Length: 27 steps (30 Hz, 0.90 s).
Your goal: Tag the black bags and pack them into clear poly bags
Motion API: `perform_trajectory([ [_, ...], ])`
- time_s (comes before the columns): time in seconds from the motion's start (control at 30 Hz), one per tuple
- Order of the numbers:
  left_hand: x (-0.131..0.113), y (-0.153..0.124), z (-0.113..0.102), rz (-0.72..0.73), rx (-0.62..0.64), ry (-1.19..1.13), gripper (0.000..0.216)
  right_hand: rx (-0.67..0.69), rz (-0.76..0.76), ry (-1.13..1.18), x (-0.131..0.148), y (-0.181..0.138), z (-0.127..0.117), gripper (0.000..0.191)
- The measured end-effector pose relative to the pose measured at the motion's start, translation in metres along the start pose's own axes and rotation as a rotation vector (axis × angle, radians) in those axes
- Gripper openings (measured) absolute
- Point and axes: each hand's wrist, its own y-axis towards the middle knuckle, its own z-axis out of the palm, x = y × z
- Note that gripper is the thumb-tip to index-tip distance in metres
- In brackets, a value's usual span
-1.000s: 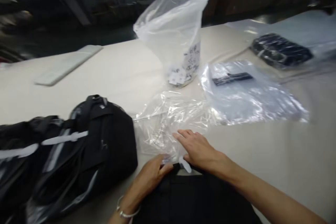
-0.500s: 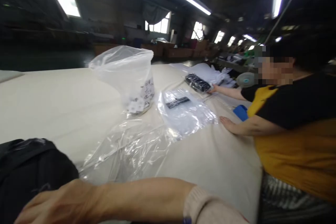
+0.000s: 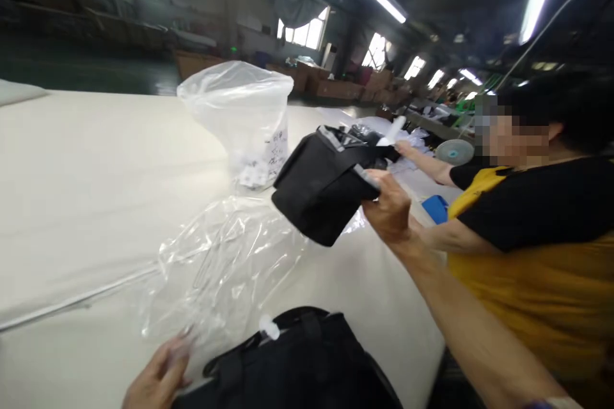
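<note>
My right hand (image 3: pixel 389 212) grips a black fabric bag (image 3: pixel 322 190) by its right edge and holds it in the air above the table, with a white tag sticking up at its top. My left hand (image 3: pixel 156 378) is at the bottom left, fingers closed on the near edge of a crumpled clear plastic bag (image 3: pixel 225 262) lying flat on the table. A second black bag (image 3: pixel 297 364) with a small white tag lies at the bottom edge, just right of my left hand.
An upright clear plastic bag (image 3: pixel 240 115) with printed tags inside stands behind the crumpled one on the cream table (image 3: pixel 71 172). A co-worker in a black and yellow shirt (image 3: pixel 537 236) leans on the right side, one hand stretched far across. A blue object (image 3: pixel 436 208) lies by that person's arm.
My right arm swung from the left side to the right, lifting a black bag off the table into the air. My left hand has come into view on the plastic bag.
</note>
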Motion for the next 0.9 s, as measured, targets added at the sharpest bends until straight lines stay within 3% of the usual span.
perform_trajectory([
  [0.1,-0.003,-0.006,0.009,-0.026,-0.011,-0.108,0.045,0.029,0.09,-0.172,-0.041,-0.018,0.027,0.014],
  [0.2,-0.008,-0.007,0.015,0.052,-0.04,0.005,0.041,0.335,0.288,-0.224,-0.067,-0.05,0.06,0.018],
  [0.27,-0.01,-0.006,0.015,0.097,-0.076,0.148,0.04,0.564,0.35,-0.194,-0.071,-0.071,0.073,0.023],
  [0.33,-0.012,-0.005,0.011,0.138,-0.101,0.255,0.039,0.635,0.35,-0.17,-0.058,-0.081,0.074,0.038],
  [0.4,-0.017,-0.005,0.007,0.195,-0.109,0.342,0.04,0.552,0.324,-0.115,-0.027,-0.08,0.068,0.05],
  [0.47,-0.028,-0.006,0.004,0.293,-0.113,0.441,0.042,0.471,0.275,0.064,0.024,-0.074,0.061,0.05],
  [0.53,-0.043,-0.008,0.004,0.419,-0.148,0.59,0.044,0.606,0.185,0.38,0.086,-0.071,0.062,0.052],
  [0.63,-0.071,-0.015,0.008,0.66,-0.195,0.816,0.048,0.735,-0.045,0.525,0.164,-0.076,0.09,0.073],
  [0.7,-0.088,-0.022,0.009,0.832,-0.224,0.891,0.049,0.727,-0.102,0.464,0.184,-0.079,0.122,0.059],
  [0.77,-0.096,-0.03,0.006,0.992,-0.262,0.898,0.049,0.753,-0.014,0.346,0.17,-0.078,0.152,0.036],
  [0.83,-0.095,-0.038,-0.003,1.119,-0.228,0.867,0.046,0.795,0.19,0.212,0.132,-0.073,0.171,0.023],
  [0.9,-0.085,-0.042,-0.018,1.203,-0.126,0.823,0.044,0.783,0.361,0.124,0.082,-0.069,0.174,0.019],
])
